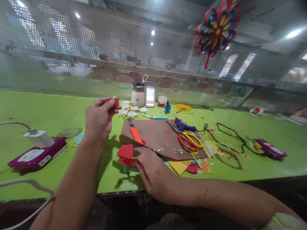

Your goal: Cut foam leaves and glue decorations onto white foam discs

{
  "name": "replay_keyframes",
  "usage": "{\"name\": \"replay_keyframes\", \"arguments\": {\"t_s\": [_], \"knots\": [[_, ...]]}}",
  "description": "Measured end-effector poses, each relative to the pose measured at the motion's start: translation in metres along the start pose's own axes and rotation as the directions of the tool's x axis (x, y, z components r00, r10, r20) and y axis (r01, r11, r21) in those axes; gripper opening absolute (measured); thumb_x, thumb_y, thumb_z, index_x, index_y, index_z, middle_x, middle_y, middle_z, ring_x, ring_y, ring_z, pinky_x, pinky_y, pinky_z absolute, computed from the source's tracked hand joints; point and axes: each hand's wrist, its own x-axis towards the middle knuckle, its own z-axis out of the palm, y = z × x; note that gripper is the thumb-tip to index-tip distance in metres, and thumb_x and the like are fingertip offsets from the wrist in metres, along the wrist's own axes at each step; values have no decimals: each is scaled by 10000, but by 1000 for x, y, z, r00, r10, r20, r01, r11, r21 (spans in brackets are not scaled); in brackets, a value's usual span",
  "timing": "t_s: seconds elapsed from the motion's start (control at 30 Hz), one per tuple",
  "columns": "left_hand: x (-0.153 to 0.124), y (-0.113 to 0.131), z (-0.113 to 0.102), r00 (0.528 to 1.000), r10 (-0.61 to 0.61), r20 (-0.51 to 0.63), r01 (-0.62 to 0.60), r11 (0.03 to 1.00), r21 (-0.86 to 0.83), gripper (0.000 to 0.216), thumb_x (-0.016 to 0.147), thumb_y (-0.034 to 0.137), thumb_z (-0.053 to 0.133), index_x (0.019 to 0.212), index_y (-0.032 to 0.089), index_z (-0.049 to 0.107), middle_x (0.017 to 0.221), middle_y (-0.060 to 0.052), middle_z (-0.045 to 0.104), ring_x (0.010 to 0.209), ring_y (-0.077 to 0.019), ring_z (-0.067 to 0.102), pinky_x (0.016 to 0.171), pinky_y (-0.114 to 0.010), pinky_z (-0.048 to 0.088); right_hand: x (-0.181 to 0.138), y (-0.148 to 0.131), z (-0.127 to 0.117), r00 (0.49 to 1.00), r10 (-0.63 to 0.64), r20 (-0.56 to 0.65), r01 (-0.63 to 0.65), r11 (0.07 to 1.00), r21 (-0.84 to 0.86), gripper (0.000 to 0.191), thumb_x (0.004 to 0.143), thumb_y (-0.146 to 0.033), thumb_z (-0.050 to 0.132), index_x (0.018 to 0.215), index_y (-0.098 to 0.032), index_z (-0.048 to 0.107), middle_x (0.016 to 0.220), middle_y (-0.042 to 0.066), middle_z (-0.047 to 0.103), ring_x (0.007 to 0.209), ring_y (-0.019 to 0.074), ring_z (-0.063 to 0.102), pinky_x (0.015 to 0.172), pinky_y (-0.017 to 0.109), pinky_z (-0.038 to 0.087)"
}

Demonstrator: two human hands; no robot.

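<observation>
Raised above the green table, my left hand (99, 116) pinches a small red piece (114, 102) of felt or paper between thumb and fingers. Lower down, near the table's front edge, my right hand (154, 169) has its fingers closed on a larger red cut piece (126, 155), which casts a shadow below. Beside the right hand lies a brown sheet (153, 134). On that sheet rest an orange-handled utility knife (136, 134), scissors (188, 140) with red and yellow handles, and a blue glue gun (184, 125).
White round pieces (132, 114), a cream jar (137, 95), a phone (150, 96) and a blue bottle (167, 108) stand or lie behind. Coloured scraps (179, 166) lie under the sheet. Purple power strips (37, 155) sit at both sides, with cords crossing the table. A pinwheel (217, 31) hangs above.
</observation>
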Motion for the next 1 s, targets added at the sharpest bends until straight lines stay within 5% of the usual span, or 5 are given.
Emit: {"name": "replay_keyframes", "arguments": {"t_s": [0.2, 0.33, 0.53, 0.73, 1.0], "knots": [[0, -1, -2, 1000, 3, 5, -3, 1000, 5, 77, 655, 63, 649, 657, 128, 610, 598, 10, 634, 507, -88, 613, 473, -168, 434, 32, 14, -35, 891, 383, 243, -451, 805, 386, 125, 916, -213, 448, 854, -168, 547, 841, 55, 645, 809, 184, 616, 770, 341, 515], [0, -4, -2, 1000, -9, 5, 9, 1000, 19, 72, 645, 74, 660, 655, 132, 618, 598, 15, 627, 514, -88, 609, 476, -167, 437, 45, 24, -42, 816, 388, 430, -578, 590, 564, 159, 925, -236, 426, 852, -164, 548, 792, 24, 626, 738, 148, 610, 711, 300, 510], [-2, -7, 0, 999, -22, 28, 21, 999, 34, 63, 648, 90, 666, 646, 132, 619, 599, 11, 623, 521, -89, 601, 486, -173, 438, 35, 25, -32, 986, 161, 48, -167, 968, 186, 87, 886, -149, 504, 891, -152, 591, 1195, 157, 637, 1165, 242, 556, 996, 431, 431], [-5, -9, 3, 999, -19, 31, 17, 998, 64, 64, 654, 84, 663, 660, 124, 613, 606, 11, 619, 524, -86, 600, 492, -171, 442, 32, 27, -19, 985, -103, -135, 106, 994, 16, 148, 922, -121, 469, 1011, -117, 587, 1175, 189, 626, 1151, 222, 556, 988, 386, 465], [-3, -9, 1, 1000, -11, 21, 9, 997, 76, 62, 660, 91, 656, 667, 130, 608, 623, 13, 626, 525, -81, 604, 477, -159, 441, 10, 17, 4, 919, -395, -4, 375, 876, -303, 128, 871, -106, 513, 894, -105, 639, 1237, 196, 578, 1175, 334, 460, 948, 504, 420]]}}
